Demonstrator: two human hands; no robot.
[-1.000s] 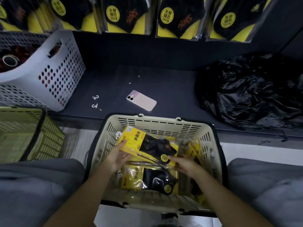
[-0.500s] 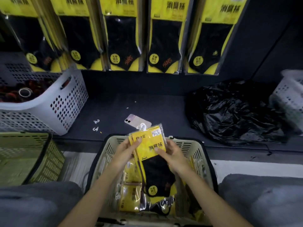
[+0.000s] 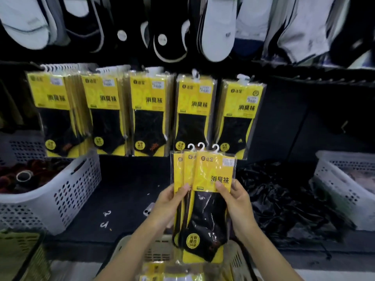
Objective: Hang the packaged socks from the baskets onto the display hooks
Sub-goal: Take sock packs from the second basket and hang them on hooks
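Nearest the camera, the basket (image 3: 129,250) sits at the bottom edge with more yellow packs still in it. A second ago both hands were down in there digging, and half a second ago they'd just lifted a bunch clear of the rim. Now the packs (image 3: 211,179) are up in front of the wall row, fanned into three with their white hangers (image 3: 200,147) pointing up.

The left hand (image 3: 168,205) pinches the left edge, thumb on the front and fingers curled behind. The right hand (image 3: 237,201) does the same on the right, thumb pressed on the front card. So the pick looks done. I'd say the next job is choosing a peg, and the fan probably needs splitting to hang them singly.

On the shelf behind the hands there are a phone (image 3: 147,209) that's mostly hidden, two loose hangers (image 3: 106,219), a black bag (image 3: 284,199) and a white crate (image 3: 67,191) on the left. Further back, the hung packs (image 3: 194,110) fill five pegs (image 3: 58,67), and the left ones are packed deep. Loose socks (image 3: 219,27) hang above them.

For writing, every card says 消臭袜 in big black characters. The round toe sticker on the front pack reads 无骨缝合. The small logo and the white label at the top are too blurry to read.
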